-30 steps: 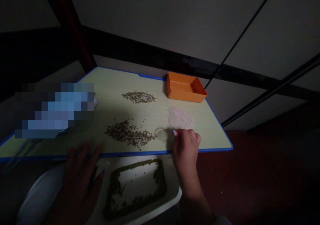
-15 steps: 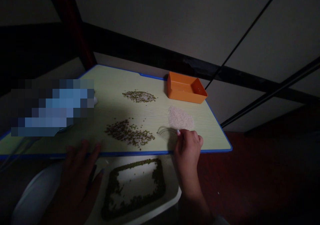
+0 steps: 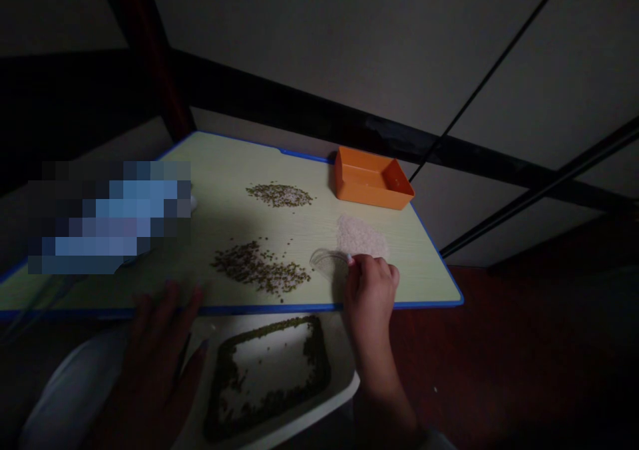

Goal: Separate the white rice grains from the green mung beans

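Note:
My right hand (image 3: 372,287) pinches a clear plastic protractor (image 3: 327,261) by its right end, close to the front edge of the table. The protractor lies between a mixed pile of green and dark beans with pale grains (image 3: 259,267) and a pile of white, rice-like grains (image 3: 362,235). Fingers spread, my left hand (image 3: 154,363) reaches to the table's front edge on the left and holds nothing. Below the edge, between my hands, a white tray (image 3: 344,377) has green beans gathered around its inner border.
An orange open box (image 3: 374,187) stands at the table's back right. Another pile of green beans and pale grains (image 3: 280,195) lies farther back on the blue-edged table (image 3: 219,164). A blurred-out patch hides the table's left side. Cabinet panels (image 3: 324,57) rise behind.
My right hand has shifted slightly left with the protractor, bringing it nearer the mixed bean pile. My left hand has barely moved.

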`<action>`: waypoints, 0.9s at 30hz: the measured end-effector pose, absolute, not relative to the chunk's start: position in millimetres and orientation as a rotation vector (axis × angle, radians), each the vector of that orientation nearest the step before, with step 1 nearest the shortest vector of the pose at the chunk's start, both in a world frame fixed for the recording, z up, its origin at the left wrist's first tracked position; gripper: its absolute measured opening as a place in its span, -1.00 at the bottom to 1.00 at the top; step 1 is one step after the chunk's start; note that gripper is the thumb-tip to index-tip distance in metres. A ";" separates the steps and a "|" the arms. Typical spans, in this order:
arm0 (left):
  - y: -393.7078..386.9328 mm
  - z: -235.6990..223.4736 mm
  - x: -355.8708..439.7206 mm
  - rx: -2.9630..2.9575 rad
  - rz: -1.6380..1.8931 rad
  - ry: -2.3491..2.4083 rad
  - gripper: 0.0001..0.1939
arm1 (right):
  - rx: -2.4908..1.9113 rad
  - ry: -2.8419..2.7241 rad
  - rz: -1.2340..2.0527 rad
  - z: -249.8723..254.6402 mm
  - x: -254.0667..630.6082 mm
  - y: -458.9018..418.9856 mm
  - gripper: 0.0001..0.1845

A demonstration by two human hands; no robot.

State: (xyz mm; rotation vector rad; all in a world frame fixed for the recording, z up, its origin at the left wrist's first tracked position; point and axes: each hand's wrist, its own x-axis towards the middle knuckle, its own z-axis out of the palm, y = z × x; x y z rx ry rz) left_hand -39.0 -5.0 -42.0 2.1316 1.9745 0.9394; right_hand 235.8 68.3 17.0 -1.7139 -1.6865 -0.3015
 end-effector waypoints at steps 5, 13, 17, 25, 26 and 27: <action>-5.1 -46.1 -44.1 2.183 0.928 1.963 -0.27 | -1.684 -1.671 -0.248 14.6 237.1 65.8 -0.79; -4.9 -49.3 -45.2 2.161 0.896 1.990 -0.25 | -1.576 -1.728 -0.111 15.9 240.1 60.6 -0.79; -4.8 -45.1 -41.0 2.145 0.943 1.991 -0.28 | -1.591 -1.720 -0.148 15.8 237.8 60.8 -0.79; -3.5 -50.1 -46.6 2.187 0.913 1.967 -0.25 | -1.686 -1.710 -0.218 17.6 233.0 65.7 -0.75; -3.4 -50.1 -46.4 2.186 0.922 1.963 -0.25 | -1.691 -1.706 -0.220 17.6 233.0 66.2 -0.75; -3.3 -49.8 -45.8 2.180 0.932 1.960 -0.25 | -1.690 -1.702 -0.219 17.3 233.2 66.5 -0.75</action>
